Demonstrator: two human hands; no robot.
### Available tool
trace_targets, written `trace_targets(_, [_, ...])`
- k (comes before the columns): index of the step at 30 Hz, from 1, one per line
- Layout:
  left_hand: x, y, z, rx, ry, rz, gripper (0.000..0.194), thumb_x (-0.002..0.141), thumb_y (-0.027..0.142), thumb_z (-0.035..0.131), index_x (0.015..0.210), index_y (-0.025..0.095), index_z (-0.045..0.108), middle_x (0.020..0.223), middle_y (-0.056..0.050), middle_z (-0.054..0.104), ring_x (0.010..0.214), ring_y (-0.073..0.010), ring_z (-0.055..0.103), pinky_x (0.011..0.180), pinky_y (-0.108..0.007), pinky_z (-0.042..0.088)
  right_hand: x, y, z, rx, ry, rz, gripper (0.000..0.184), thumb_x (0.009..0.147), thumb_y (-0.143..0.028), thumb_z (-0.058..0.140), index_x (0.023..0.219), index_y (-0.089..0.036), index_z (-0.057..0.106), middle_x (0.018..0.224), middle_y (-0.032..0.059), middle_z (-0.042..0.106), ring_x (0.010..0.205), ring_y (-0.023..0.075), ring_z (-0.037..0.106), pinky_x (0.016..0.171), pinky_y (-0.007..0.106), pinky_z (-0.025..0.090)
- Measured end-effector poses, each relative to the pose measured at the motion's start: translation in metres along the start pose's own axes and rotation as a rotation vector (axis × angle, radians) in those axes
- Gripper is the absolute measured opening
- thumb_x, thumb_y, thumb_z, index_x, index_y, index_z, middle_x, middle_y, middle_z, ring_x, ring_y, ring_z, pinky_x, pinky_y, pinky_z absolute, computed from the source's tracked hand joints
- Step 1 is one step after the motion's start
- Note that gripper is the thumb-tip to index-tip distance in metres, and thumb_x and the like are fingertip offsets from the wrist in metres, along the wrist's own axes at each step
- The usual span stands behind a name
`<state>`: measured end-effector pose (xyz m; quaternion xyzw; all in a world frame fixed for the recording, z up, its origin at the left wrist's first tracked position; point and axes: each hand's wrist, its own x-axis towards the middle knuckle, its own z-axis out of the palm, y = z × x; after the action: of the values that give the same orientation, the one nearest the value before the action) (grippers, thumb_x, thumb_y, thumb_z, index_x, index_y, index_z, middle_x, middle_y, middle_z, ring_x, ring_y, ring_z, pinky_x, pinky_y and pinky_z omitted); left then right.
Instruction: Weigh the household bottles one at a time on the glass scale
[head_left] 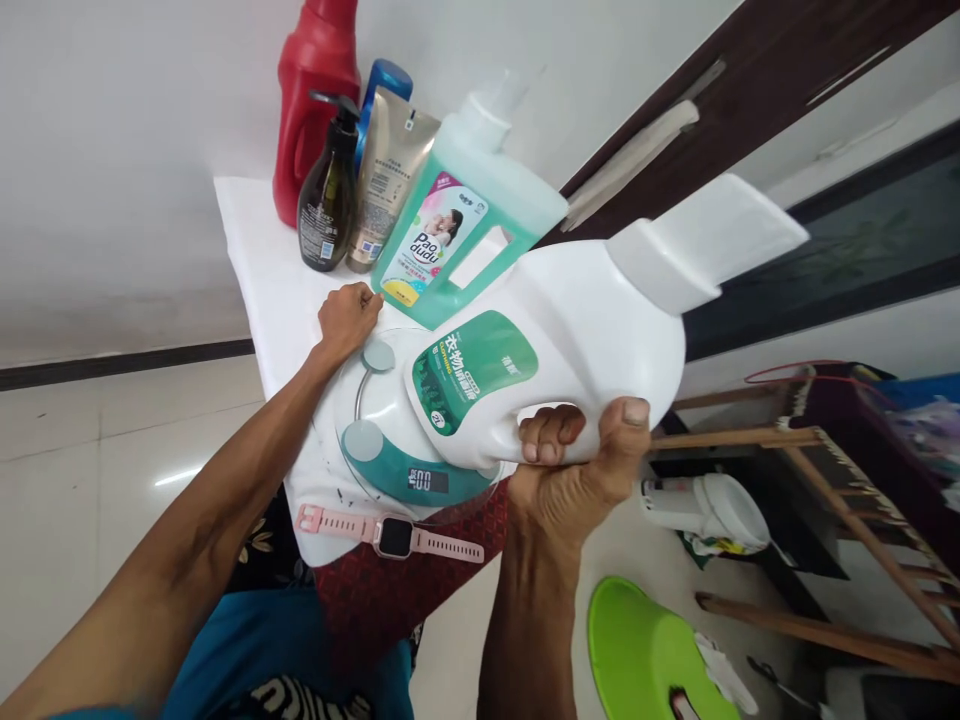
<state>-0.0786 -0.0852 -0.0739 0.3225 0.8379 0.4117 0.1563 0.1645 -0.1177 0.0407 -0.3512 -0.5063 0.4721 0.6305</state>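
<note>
Clock dirs are from the scale (397,468), w/ 12 at the top of our view. The display (429,481) is lit &, as far as we can read it, shows zeros. We've got the white jug (577,310) up at approx. 2 o'clock, tilted, w/ its cap (667,265) on & its base over the scale. Contact isn't clear, but zeros suggest, in our judgement, no real load on the glass. So: display on & jug in grip, yes; jug standing upright on the glass, no.

Our R hand (581,480), approx. 4, has its fingers closed thru the jug's handle. Our L hand (349,318), approx. 11, has its fingers curled narrow by the scale's edge & the base of the teal bottle (536,195); can't tell if they pinch anything.

Round about: teal bottle at 12–1, close behind the jug, so tight on that side; bronze tube (386,165) near 12; pump bottle (322,210), red bottle (322,75) & blue bottle (388,78) at 11–12. Pink watch (394,537) lies at 6, just beside the scale. The jug hides part of the glass. Off the table (259,250): green basin (630,640) approx. 4, white bucket (712,505) 3–4.
</note>
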Motion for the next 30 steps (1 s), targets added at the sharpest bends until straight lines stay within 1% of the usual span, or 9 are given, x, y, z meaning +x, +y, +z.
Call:
trace_targets(5, [-0.002, 0.004, -0.001, 0.032, -0.03, -0.001, 0.025, 0.103, 0.041, 0.061, 0.089, 0.022, 0.069, 0.1, -0.01, 0.077, 0.097, -0.0283, 0.066, 0.08, -0.036, 0.041, -0.011, 0.005, 0.005, 0.02, 0.046, -0.01, 0.06, 0.082, -0.064, 0.082, 0.052, -0.026, 0.047, 0.048, -0.0068, 0.035, 0.04, 0.0091, 0.032, 0.038, 0.026, 0.027])
trace_targets(8, [-0.003, 0.005, -0.002, 0.036, -0.039, 0.009, 0.025, 0.103, 0.04, 0.061, 0.089, 0.021, 0.068, 0.098, -0.009, 0.077, 0.096, -0.0274, 0.066, 0.08, -0.035, 0.041, -0.016, 0.006, 0.0, -0.014, 0.0, -0.023, 0.055, 0.09, -0.067, 0.072, 0.058, -0.025, 0.057, 0.052, -0.0042, 0.045, 0.046, 0.0126, 0.044, 0.047, 0.029, 0.039])
trace_targets(11, [-0.003, 0.003, -0.003, 0.026, -0.03, 0.022, 0.024, 0.102, 0.039, 0.06, 0.088, 0.021, 0.067, 0.096, -0.008, 0.076, 0.092, -0.0254, 0.065, 0.081, -0.035, 0.043, -0.013, 0.013, -0.02, -0.182, -0.057, -0.157, 0.056, 0.096, -0.072, 0.063, 0.071, -0.022, 0.069, 0.064, -0.0001, 0.058, 0.064, 0.0187, 0.06, 0.063, 0.034, 0.051])
trace_targets(14, [-0.002, 0.001, -0.003, 0.012, -0.027, 0.035, 0.024, 0.102, 0.039, 0.059, 0.089, 0.021, 0.067, 0.094, -0.007, 0.075, 0.088, -0.0236, 0.064, 0.082, -0.035, 0.046, -0.006, 0.02, -0.05, -0.341, 0.084, -0.362, 0.051, 0.099, -0.07, 0.063, 0.085, -0.022, 0.072, 0.072, -0.0024, 0.057, 0.072, 0.0181, 0.061, 0.067, 0.034, 0.051])
trace_targets(16, [-0.002, 0.0, -0.003, 0.011, -0.027, 0.041, 0.024, 0.101, 0.039, 0.059, 0.089, 0.02, 0.067, 0.093, -0.006, 0.075, 0.087, -0.0233, 0.064, 0.083, -0.035, 0.047, -0.002, 0.021, -0.068, -0.33, 0.187, -0.389, 0.051, 0.104, -0.068, 0.056, 0.088, -0.022, 0.07, 0.075, -0.0027, 0.059, 0.07, 0.0163, 0.062, 0.064, 0.032, 0.05])
trace_targets(19, [-0.001, -0.001, -0.002, 0.018, -0.025, 0.052, 0.025, 0.1, 0.041, 0.059, 0.089, 0.02, 0.068, 0.092, -0.007, 0.074, 0.087, -0.0235, 0.063, 0.085, -0.035, 0.048, -0.001, 0.017, -0.08, -0.302, 0.194, -0.324, 0.055, 0.108, -0.069, 0.046, 0.09, -0.022, 0.069, 0.078, -0.0012, 0.064, 0.071, 0.0161, 0.064, 0.061, 0.031, 0.05])
trace_targets(22, [-0.001, -0.004, 0.0, 0.014, -0.019, 0.078, 0.027, 0.099, 0.044, 0.058, 0.09, 0.02, 0.068, 0.094, -0.007, 0.075, 0.088, -0.0231, 0.063, 0.087, -0.035, 0.05, -0.004, 0.01, -0.071, -0.301, 0.172, -0.276, 0.051, 0.103, -0.07, 0.052, 0.092, -0.023, 0.067, 0.079, -0.0011, 0.063, 0.073, 0.0178, 0.065, 0.064, 0.033, 0.051])
trace_targets(27, [0.002, -0.012, 0.003, 0.008, 0.003, 0.121, 0.026, 0.098, 0.043, 0.058, 0.092, 0.02, 0.069, 0.094, -0.007, 0.075, 0.088, -0.0222, 0.061, 0.091, -0.035, 0.051, -0.011, 0.002, -0.04, -0.287, 0.169, -0.292, 0.042, 0.099, -0.066, 0.055, 0.1, -0.025, 0.066, 0.088, -0.0014, 0.059, 0.085, 0.019, 0.066, 0.073, 0.034, 0.052])
trace_targets(30, [0.002, -0.012, 0.004, 0.017, 0.002, 0.115, 0.024, 0.098, 0.042, 0.059, 0.092, 0.021, 0.069, 0.094, -0.007, 0.075, 0.09, -0.0232, 0.063, 0.092, -0.035, 0.051, -0.016, 0.002, -0.026, -0.267, 0.057, -0.206, 0.043, 0.099, -0.067, 0.06, 0.092, -0.025, 0.068, 0.081, -0.0018, 0.058, 0.079, 0.0193, 0.065, 0.071, 0.035, 0.052])
